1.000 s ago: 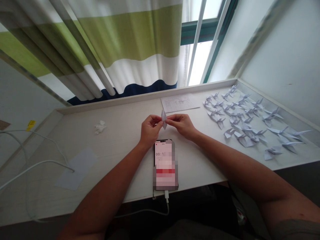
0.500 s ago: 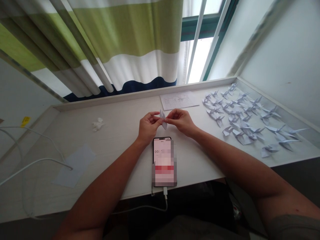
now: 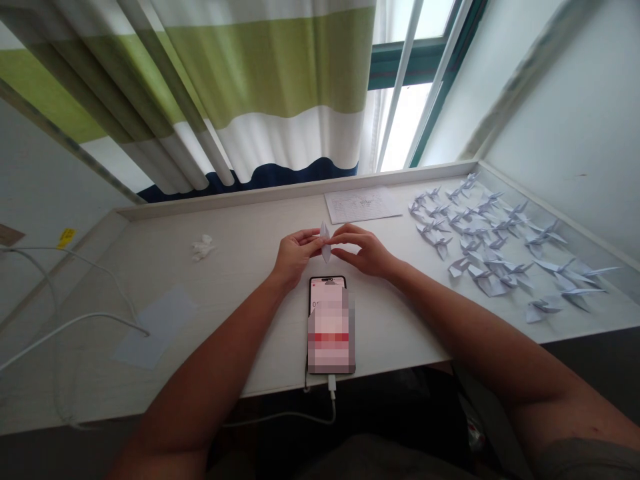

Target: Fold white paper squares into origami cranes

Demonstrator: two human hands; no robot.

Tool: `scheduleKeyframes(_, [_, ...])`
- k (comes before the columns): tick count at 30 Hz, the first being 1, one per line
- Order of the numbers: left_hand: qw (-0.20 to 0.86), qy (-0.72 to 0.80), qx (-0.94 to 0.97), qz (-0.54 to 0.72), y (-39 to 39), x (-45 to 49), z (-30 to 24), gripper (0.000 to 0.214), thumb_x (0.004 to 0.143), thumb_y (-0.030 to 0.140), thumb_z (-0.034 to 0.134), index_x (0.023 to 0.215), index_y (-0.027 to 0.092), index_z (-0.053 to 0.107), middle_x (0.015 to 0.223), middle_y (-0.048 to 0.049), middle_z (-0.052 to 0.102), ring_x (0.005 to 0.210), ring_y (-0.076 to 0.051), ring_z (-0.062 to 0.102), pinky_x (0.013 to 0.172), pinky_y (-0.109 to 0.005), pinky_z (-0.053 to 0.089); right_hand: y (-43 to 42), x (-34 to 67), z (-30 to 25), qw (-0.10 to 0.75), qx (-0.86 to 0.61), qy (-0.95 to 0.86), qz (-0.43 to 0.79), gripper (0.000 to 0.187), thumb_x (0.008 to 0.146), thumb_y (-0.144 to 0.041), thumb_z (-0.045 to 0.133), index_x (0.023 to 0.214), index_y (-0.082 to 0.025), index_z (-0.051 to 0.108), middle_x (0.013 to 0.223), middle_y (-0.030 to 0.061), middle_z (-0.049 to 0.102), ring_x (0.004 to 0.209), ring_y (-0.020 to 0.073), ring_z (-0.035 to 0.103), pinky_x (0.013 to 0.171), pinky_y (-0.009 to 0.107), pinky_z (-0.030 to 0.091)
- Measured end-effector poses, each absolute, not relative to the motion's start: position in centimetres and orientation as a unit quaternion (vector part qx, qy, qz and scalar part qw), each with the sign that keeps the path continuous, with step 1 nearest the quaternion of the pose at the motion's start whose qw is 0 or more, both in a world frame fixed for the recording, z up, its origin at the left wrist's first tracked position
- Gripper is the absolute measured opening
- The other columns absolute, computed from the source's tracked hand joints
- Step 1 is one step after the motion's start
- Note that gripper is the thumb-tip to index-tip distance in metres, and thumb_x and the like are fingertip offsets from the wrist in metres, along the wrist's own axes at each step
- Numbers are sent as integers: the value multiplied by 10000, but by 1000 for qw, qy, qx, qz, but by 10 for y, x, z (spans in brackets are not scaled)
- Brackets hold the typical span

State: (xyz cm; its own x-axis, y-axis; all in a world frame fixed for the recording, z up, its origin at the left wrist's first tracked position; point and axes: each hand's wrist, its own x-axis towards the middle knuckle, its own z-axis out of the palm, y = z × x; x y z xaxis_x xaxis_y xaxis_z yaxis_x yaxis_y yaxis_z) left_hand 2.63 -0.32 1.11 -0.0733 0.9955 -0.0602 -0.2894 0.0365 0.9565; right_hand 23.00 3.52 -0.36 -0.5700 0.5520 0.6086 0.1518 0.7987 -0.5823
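Note:
Over the middle of the desk, my left hand (image 3: 292,259) pinches a small piece of folded white paper (image 3: 326,255), narrow and pointed at both ends. My right hand (image 3: 368,253) is right beside it, thumb and forefinger apart, with the fingertips at the paper's right side; whether they touch it I cannot tell. Just below my hands lies a phone (image 3: 328,327) with a lit, partly blurred screen. Many folded paper cranes (image 3: 493,273) stand in a group on the right side of the desk.
A printed sheet (image 3: 363,205) lies behind my hands. On the left are a crumpled white scrap (image 3: 203,247), a blank paper sheet (image 3: 156,327) and white cables (image 3: 75,325). A charging cable (image 3: 332,390) runs from the phone over the front edge. A raised rim (image 3: 300,187) borders the desk's back.
The fingers of my right hand have come apart from their pinch at the paper. My left hand still holds it. The whole view has shifted slightly.

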Motion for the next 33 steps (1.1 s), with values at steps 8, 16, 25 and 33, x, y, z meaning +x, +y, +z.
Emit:
scheduleKeyframes(8, [568, 445, 400, 565, -3, 26, 10, 362, 580, 334, 1002, 841, 153, 830, 846, -56, 805, 790, -165, 716, 872, -363, 594, 38, 232, -7, 380, -202, -881, 198, 158, 1013, -300, 732, 1149, -261, 803, 1130, 88, 723, 1053, 248, 690, 931, 438, 603])
scheduleKeyframes(16, [607, 435, 398, 533, -5, 26, 11, 323, 604, 295, 981, 831, 141, 810, 854, -58, 791, 780, -148, 701, 881, -347, 574, 33, 228, -3, 400, -237, -861, 206, 193, 1065, -378, 639, 972, -234, 727, 986, 63, 703, 919, 222, 656, 825, 382, 558])
scheduleKeyframes(25, [617, 407, 414, 532, -6, 28, 11, 349, 612, 300, 994, 887, 152, 837, 905, -77, 820, 831, -175, 743, 914, -379, 597, 23, 215, -1, 446, -328, -793, 254, 351, 1049, -533, 587, 860, -238, 580, 833, 42, 726, 712, 180, 615, 690, 344, 521])
scheduleKeyframes(33, [609, 412, 420, 531, -8, 31, 14, 430, 570, 361, 1042, 898, 155, 854, 938, -83, 835, 820, -160, 742, 860, -332, 609, 23, 211, -1, 466, -348, -770, 263, 311, 1007, -476, 620, 817, -239, 553, 787, 46, 736, 685, 182, 643, 669, 340, 515])
